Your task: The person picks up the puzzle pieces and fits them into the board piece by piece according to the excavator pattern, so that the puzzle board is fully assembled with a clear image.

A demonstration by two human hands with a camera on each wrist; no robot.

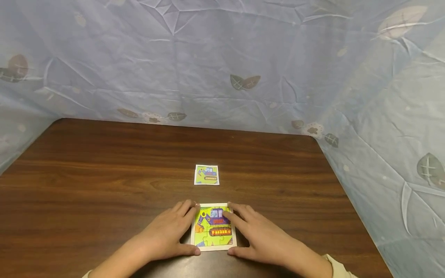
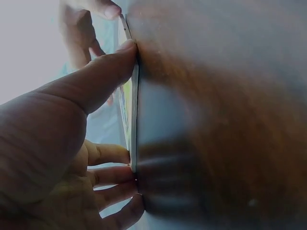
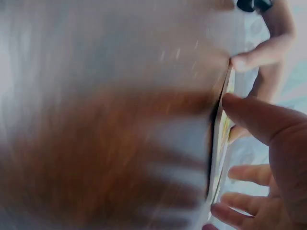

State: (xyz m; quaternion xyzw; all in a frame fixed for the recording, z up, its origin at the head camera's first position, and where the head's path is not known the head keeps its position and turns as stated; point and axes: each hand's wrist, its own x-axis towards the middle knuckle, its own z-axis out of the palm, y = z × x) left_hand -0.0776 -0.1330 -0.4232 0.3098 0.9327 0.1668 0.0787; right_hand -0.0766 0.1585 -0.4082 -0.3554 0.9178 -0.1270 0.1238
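A square jigsaw puzzle [image 1: 213, 227] with a purple bulldozer on green and yellow lies flat near the table's front edge. My left hand [image 1: 170, 231] rests against its left side, fingers straight along the edge and thumb at the front left corner. My right hand [image 1: 259, 235] mirrors it on the right side, fingers reaching onto the picture's upper right. In the left wrist view the thumb [image 2: 100, 76] and fingertips touch the puzzle's thin edge [image 2: 134, 120]. The right wrist view shows the right hand [image 3: 273, 158] at the puzzle's edge [image 3: 219, 139].
A small picture card [image 1: 206, 174] with the same bulldozer lies a little farther back at the middle of the dark wooden table [image 1: 104, 173]. A pale blue leaf-print cloth [image 1: 222, 58] hangs behind and along both sides.
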